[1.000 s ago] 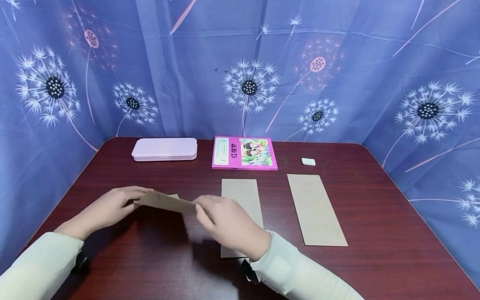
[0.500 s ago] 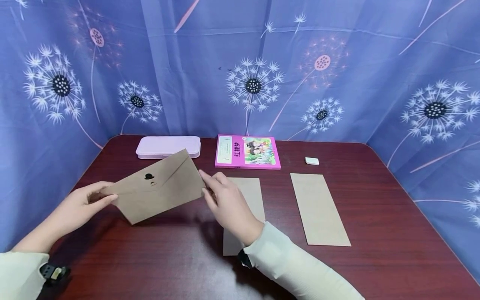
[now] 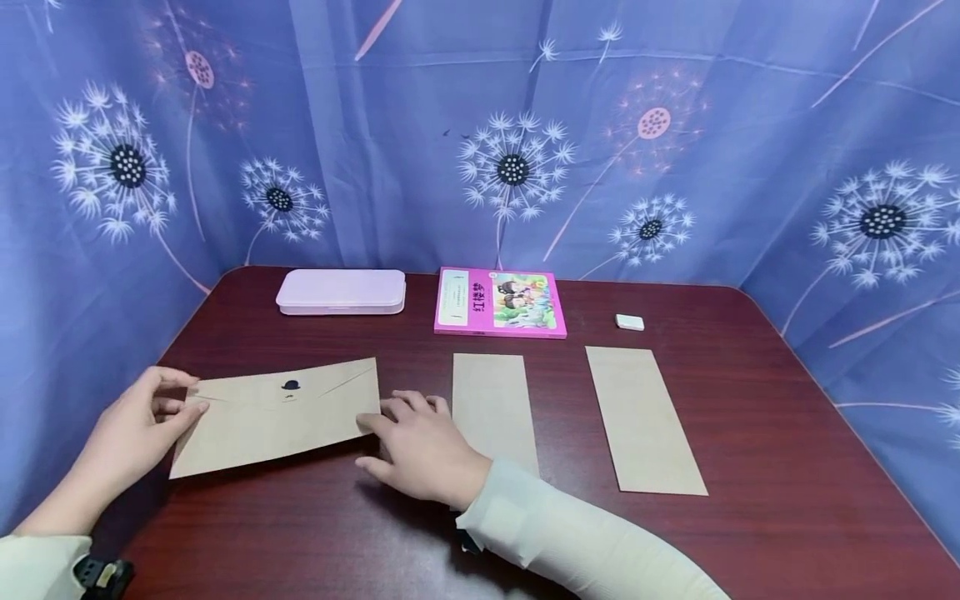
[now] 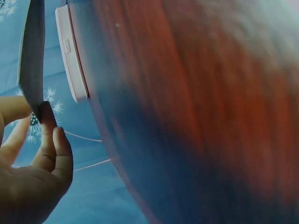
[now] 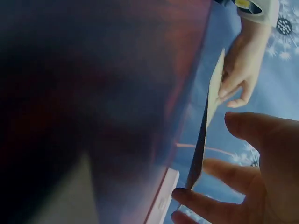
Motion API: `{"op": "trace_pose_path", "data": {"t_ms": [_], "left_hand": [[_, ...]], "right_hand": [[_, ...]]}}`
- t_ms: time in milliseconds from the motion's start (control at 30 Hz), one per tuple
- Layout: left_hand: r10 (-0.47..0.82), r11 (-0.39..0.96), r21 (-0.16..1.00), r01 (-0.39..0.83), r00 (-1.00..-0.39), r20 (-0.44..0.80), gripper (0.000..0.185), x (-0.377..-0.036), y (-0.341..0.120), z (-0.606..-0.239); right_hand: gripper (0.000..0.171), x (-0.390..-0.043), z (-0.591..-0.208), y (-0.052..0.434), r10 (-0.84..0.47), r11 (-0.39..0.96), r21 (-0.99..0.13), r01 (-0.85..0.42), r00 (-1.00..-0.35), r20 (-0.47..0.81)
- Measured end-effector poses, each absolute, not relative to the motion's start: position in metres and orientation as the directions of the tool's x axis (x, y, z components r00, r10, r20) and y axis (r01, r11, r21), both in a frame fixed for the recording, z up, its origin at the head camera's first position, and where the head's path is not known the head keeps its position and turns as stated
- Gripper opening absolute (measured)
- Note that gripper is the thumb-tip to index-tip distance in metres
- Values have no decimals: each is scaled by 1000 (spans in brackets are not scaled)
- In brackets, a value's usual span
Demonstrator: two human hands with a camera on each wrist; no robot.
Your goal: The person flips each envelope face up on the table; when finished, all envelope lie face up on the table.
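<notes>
A brown paper envelope [image 3: 277, 417], flap side up with a small black hat print, is held above the left part of the table. My left hand [image 3: 131, 433] pinches its left end between thumb and fingers; the left wrist view shows this grip from the side on the envelope [image 4: 32, 56]. At the opposite end, my right hand [image 3: 423, 454] touches the edge with its fingers, thumb apart from the paper. In the right wrist view, fingers of the right hand [image 5: 261, 172] lie on either side of the envelope's [image 5: 201, 144] near end.
Two plain brown paper oblongs lie flat: one [image 3: 491, 400] partly under the right forearm, another [image 3: 645, 417] farther right. Along the back stand a pale pink case [image 3: 341, 292], a pink book [image 3: 498, 302] and a white eraser [image 3: 629, 322]. A blue patterned curtain [image 3: 405, 150] surrounds the table.
The envelope has turned from nearly edge-on to flap side up, then come down and levelled. My left hand has moved left; my right hand has lowered and its thumb has come away.
</notes>
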State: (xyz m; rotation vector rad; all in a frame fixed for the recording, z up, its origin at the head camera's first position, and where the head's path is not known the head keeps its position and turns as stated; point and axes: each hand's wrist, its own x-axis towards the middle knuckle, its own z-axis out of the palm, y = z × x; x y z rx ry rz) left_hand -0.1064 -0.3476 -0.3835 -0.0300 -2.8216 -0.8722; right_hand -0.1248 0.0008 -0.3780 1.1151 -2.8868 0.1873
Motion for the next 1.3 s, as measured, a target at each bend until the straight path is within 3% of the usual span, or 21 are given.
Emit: {"op": "trace_pose_path", "data": {"t_ms": [167,433,800,967,1133,1300], "left_hand": [[10,871,479,113,-977,212,25,-108,-343,-386],[95,900,426,98,-995,27,62,-110,-335,-395],[124,903,419,91,-991,-52,59,-110,-336,-397],[136,908,407,98,-988,-67,58,-111,-334,-395],[199,938,291,190,-980,0,57,-120,-320,-386],[378,893,219,393,-920,108,61,-146,-274,-370]], "right_hand": [[56,-121,-384,-1,-663,746,-73,-662,-749,12],[54,-120,-384,-1,-675,738,-60,-673,-736,-52],[55,-117,-384,-2,-663,748,-67,-660,-740,-109],[55,-112,-378,12,-683,730,-84,-678,-726,-78],[62,-104,-367,47,-694,718,-89,-691,-720,-1],[79,-98,-366,93,-681,729,-82,-680,-732,17]]}}
